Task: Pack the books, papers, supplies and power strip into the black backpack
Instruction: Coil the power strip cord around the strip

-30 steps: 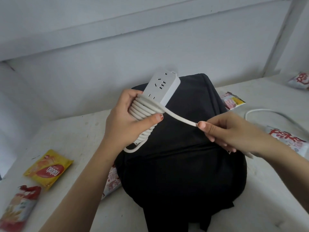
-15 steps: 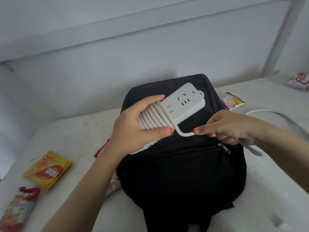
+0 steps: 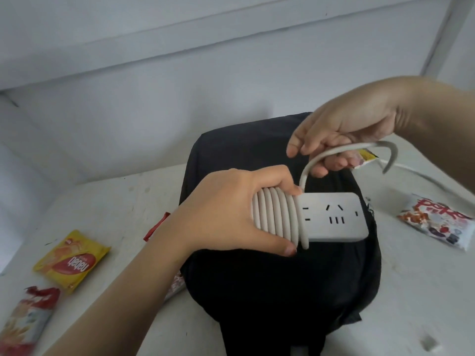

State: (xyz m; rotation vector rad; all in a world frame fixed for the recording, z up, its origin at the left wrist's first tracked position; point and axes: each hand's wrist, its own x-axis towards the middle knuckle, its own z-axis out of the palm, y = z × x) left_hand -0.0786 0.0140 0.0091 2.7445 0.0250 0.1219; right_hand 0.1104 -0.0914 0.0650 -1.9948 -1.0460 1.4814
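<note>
Hands: your left hand (image 3: 226, 214) grips the power strip (image 3: 334, 219) and coils — your right hand (image 3: 341, 132) pinches the loose cord (image 3: 307, 170).
Progress: cord mostly wound — strip not yet inside the backpack (image 3: 282, 291).

We find the power strip (image 3: 334, 219) over the backpack (image 3: 282, 291) on the worktop (image 3: 115, 201). Its cord (image 3: 276, 217) coils under our left fingers (image 3: 272, 179) and loops beneath our right fingers (image 3: 304, 141). One snack packet (image 3: 72, 260) lies left of them, a second packet (image 3: 437, 224) right.
</note>
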